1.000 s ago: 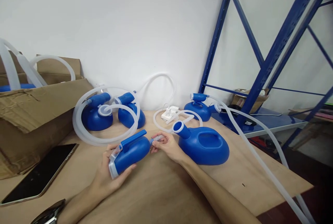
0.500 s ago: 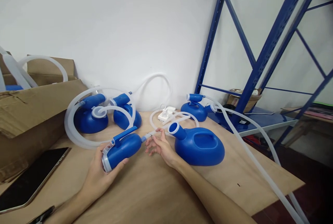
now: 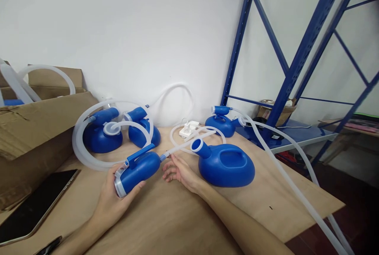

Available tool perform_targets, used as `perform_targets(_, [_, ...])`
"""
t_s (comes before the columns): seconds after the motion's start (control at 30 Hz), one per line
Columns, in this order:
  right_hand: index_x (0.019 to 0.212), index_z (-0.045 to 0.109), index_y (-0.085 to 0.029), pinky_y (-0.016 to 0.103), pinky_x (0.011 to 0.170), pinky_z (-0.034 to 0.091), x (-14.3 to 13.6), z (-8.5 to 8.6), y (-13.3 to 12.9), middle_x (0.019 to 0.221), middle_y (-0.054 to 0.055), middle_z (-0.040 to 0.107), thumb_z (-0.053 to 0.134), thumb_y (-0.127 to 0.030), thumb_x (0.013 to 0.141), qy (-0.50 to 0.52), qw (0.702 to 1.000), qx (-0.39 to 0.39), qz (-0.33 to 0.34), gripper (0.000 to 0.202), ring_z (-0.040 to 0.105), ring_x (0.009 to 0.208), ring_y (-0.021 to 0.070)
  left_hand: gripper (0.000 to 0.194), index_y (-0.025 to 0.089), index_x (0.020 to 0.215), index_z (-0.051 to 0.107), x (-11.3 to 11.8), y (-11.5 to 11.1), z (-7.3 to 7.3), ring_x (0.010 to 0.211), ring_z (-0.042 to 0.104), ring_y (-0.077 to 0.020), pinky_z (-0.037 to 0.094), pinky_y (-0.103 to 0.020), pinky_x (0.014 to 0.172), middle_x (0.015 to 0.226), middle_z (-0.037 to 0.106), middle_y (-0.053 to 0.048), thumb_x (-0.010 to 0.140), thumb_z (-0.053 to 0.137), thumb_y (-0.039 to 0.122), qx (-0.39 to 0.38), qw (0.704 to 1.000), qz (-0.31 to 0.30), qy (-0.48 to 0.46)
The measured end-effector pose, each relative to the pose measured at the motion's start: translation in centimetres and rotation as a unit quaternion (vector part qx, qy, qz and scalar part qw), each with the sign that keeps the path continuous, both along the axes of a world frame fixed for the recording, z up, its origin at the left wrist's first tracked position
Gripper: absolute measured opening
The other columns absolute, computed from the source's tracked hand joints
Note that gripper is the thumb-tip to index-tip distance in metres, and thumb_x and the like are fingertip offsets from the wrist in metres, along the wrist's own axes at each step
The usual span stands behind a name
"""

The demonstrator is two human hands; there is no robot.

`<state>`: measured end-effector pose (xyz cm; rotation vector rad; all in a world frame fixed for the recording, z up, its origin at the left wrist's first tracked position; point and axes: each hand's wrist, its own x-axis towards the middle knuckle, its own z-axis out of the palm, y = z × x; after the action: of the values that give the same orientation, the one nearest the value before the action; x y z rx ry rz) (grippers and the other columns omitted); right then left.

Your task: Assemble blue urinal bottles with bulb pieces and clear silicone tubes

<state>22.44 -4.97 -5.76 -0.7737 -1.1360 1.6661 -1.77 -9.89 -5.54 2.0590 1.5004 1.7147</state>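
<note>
My left hand [image 3: 114, 197] is wrapped round the clear-rimmed end of a blue bottle-shaped piece [image 3: 140, 171] with a blue handle strip on top. A translucent hose [image 3: 185, 143] joins its narrow right tip. Just below that joint is my right hand [image 3: 180, 173], palm turned up, fingers apart and slightly curled; a fingertip is close to the hose, and I cannot tell whether they touch. To the right of this hand a large blue jug [image 3: 226, 166] rests on the wooden table [image 3: 183, 223], its open spout pointing up and left.
Blue jugs with coiled hoses [image 3: 103, 138] stand at the back left, beside a cardboard box [image 3: 44, 128]. A dark tablet [image 3: 37, 203] lies at the left. Another jug [image 3: 220, 125], a white plug adapter [image 3: 188, 128] and a blue metal rack [image 3: 284, 93] are behind.
My right hand has dropped slightly from the hose joint and its fingers have shifted a little left. My left hand keeps its hold on the blue piece. The view has moved slightly.
</note>
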Motion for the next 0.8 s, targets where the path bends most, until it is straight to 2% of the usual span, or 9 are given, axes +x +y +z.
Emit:
perform_targets(0.13, [0.099,0.058,-0.019,0.026,0.058,0.051,-0.13,-0.43,0.15,0.087,0.001,0.066,0.070,-0.069,0.082,-0.009,0.999,0.030,0.014,0.054,0.070,0.068,0.0152,0.057,0.024,0.116,0.050,-0.15,0.08,-0.04,0.084,0.071,-0.0275,0.061,-0.041,0.070,0.099,0.068,-0.005,0.074,0.075,0.054,-0.017,1.000,0.006,-0.006])
perform_targets(0.3, [0.102,0.059,-0.021,0.025,0.059,0.051,0.09,-0.48,0.11,0.091,0.002,0.067,0.069,-0.065,0.085,-0.025,0.999,0.037,0.024,0.049,0.071,0.070,0.0154,0.060,0.025,0.116,0.051,-0.35,0.15,-0.50,0.091,0.071,-0.0299,0.061,-0.044,0.074,0.105,0.067,-0.007,0.072,0.076,0.057,-0.017,1.000,0.000,-0.009])
perform_targets(0.4, [0.122,0.060,-0.024,0.025,0.060,0.051,0.21,-0.10,-0.23,0.098,0.004,0.069,0.066,-0.060,0.090,-0.031,0.998,0.045,0.036,0.049,0.072,0.074,0.0157,0.061,0.025,0.117,0.050,-0.26,0.07,-0.61,0.093,0.070,-0.0304,0.061,-0.046,0.077,0.108,0.067,-0.007,0.072,0.076,0.058,-0.024,0.999,-0.010,-0.019])
perform_targets(0.5, [0.138,0.054,-0.028,0.024,0.061,0.049,0.31,0.32,-0.50,0.101,0.004,0.070,0.064,-0.057,0.093,-0.033,0.997,0.049,0.051,0.055,0.072,0.076,0.0156,0.061,0.025,0.119,0.050,-0.12,-0.03,-0.52,0.094,0.070,-0.0308,0.061,-0.047,0.078,0.110,0.066,-0.009,0.073,0.075,0.058,-0.028,0.999,-0.016,-0.021])
perform_targets(0.57, [0.134,0.056,-0.027,0.024,0.061,0.049,0.33,0.40,-0.49,0.099,0.004,0.070,0.065,-0.058,0.092,-0.032,0.997,0.045,0.057,0.053,0.072,0.076,0.0156,0.061,0.025,0.119,0.050,-0.10,-0.05,-0.45,0.094,0.070,-0.0310,0.061,-0.048,0.078,0.111,0.066,-0.009,0.074,0.074,0.057,-0.026,0.999,-0.016,-0.017])
perform_targets(0.63, [0.118,0.060,-0.023,0.024,0.059,0.049,0.32,0.33,-0.37,0.093,0.003,0.070,0.068,-0.060,0.089,-0.027,0.997,0.042,0.055,0.048,0.071,0.073,0.0155,0.059,0.025,0.119,0.050,-0.13,0.00,-0.43,0.095,0.070,-0.0305,0.061,-0.047,0.078,0.110,0.066,-0.009,0.075,0.074,0.056,-0.022,1.000,-0.016,-0.015])
perform_targets(0.73, [0.097,0.058,-0.020,0.024,0.056,0.047,0.33,0.16,-0.19,0.086,0.002,0.068,0.073,-0.061,0.083,-0.014,0.998,0.038,0.048,0.046,0.068,0.067,0.0140,0.057,0.025,0.118,0.050,-0.25,0.14,-0.54,0.093,0.070,-0.0292,0.061,-0.045,0.077,0.108,0.066,-0.007,0.075,0.075,0.053,-0.018,1.000,-0.020,-0.011])
perform_targets(0.8, [0.095,0.057,-0.019,0.023,0.056,0.047,0.41,0.16,-0.18,0.085,0.001,0.067,0.074,-0.060,0.083,-0.009,0.998,0.037,0.049,0.046,0.067,0.066,0.0132,0.058,0.025,0.118,0.050,-0.32,0.19,-0.63,0.093,0.070,-0.0289,0.062,-0.044,0.076,0.108,0.066,-0.007,0.074,0.076,0.053,-0.021,1.000,-0.018,-0.008])
